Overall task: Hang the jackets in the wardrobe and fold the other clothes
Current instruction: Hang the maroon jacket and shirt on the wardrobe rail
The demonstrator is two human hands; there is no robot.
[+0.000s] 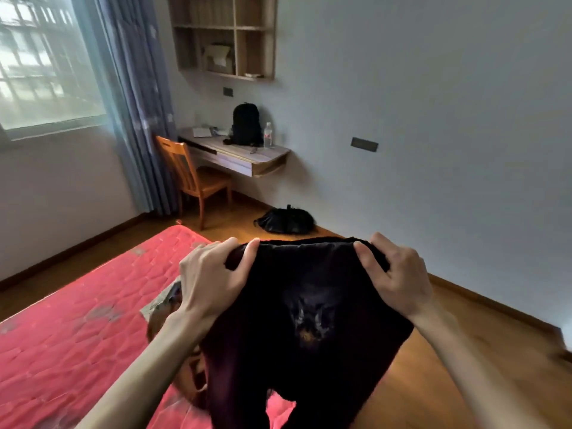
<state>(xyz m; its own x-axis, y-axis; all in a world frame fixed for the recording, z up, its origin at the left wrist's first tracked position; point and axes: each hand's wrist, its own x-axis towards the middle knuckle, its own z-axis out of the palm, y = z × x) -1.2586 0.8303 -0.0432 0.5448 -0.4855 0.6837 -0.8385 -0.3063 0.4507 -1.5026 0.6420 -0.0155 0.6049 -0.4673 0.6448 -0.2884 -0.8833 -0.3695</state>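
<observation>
Grip: both my hands pinch the top edge of a dark garment (309,305), thumbs toward me, fingers curled over the far side. My left hand (213,274) takes one corner, my right hand (399,274) the other, and the edge runs nearly taut between them.

Garment: it hangs in the air from my grip, down past my forearms, over the near corner of the red bed (77,320). A faint pale print shows on the cloth below and between my hands. The bottom splits into two hanging parts (legs or sleeves, I cannot tell which).

Feel: I judge it light and soft. It drapes limp with no stiffness, so it will sag wherever I do not hold it. Not slippery by the look of it; a pinch at each corner holds well enough.

Where to hold: the two top corners, as now, keep it spread flat. For folding I would lay it on the bed below my left hand and then take it by the side edges.

Below my left wrist: a brownish piece of clothing (161,308) lies on the bed, partly hidden by my arm and the garment.

Beyond my grip: a dark bag (284,219) on the floor, a desk (241,156) with a chair (192,178) past it.

Wardrobe: not in view.
</observation>
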